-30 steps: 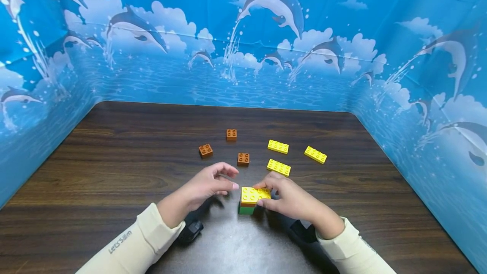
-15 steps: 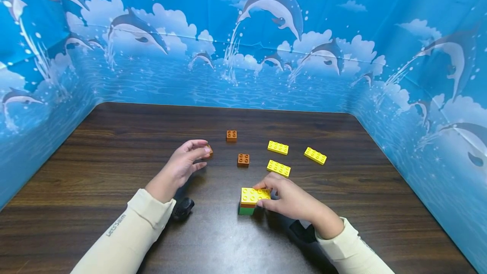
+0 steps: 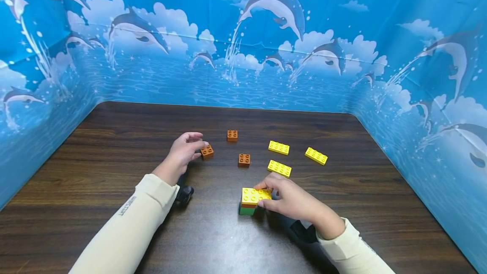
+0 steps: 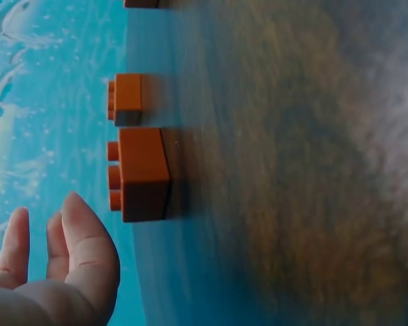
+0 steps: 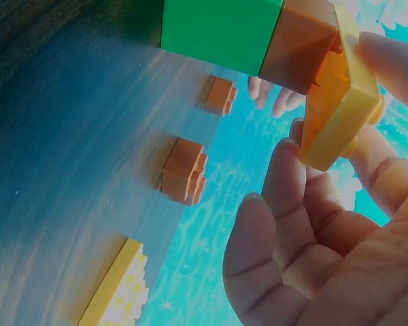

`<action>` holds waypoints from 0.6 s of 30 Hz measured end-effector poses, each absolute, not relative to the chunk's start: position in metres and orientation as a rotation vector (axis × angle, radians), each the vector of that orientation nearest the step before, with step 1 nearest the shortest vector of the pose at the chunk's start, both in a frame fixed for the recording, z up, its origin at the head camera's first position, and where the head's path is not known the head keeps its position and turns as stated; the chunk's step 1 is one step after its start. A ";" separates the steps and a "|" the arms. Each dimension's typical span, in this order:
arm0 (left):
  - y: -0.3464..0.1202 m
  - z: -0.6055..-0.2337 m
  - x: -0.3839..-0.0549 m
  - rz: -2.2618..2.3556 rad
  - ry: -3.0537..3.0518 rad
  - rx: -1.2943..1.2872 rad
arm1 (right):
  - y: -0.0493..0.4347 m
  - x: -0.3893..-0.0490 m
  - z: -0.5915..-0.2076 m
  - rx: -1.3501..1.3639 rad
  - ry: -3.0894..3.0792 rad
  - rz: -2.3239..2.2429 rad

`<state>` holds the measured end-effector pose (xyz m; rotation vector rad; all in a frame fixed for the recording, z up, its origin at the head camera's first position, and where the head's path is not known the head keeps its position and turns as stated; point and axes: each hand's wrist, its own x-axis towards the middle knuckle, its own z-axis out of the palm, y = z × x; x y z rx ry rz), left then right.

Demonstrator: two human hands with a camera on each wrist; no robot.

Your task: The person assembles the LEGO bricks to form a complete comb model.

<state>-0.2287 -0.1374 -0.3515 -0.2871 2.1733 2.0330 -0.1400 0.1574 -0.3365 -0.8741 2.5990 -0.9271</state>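
Left sleeve [image 3: 118, 227] reads "Let's Slim"
Left hand [image 3: 181, 152] spread near orange brick [image 3: 207, 152]; right hand [image 3: 287, 194] pinches stacked yellow brick [image 3: 250, 197].

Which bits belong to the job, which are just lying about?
Likely the job:
stacked green, brown and yellow plastic bricks, held by right hand
brown square brick near left hand
two matching brown bricks, three yellow oblong bricks, untouched

Just there:
blue dolphin-print backdrop

I get a bright head view, with pale glare [image 3: 233, 246] on the table [image 3: 114, 160] short of the right fingers [image 3: 271, 180], soft shadow [image 3: 271, 225] beneath them; my left-wrist view blurs the table beside the left fingers [image 4: 88, 248].
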 end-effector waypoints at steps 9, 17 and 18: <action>-0.139 -0.359 -0.239 1.943 2.221 -0.344 | 0.157 -0.140 -0.337 -0.871 2.598 -0.940; -0.135 -0.363 -0.243 1.828 2.276 -0.373 | 0.158 -0.139 -0.337 -0.874 2.589 -0.954; -0.135 -0.364 -0.244 1.814 2.283 -0.371 | 0.158 -0.139 -0.337 -0.875 2.588 -0.955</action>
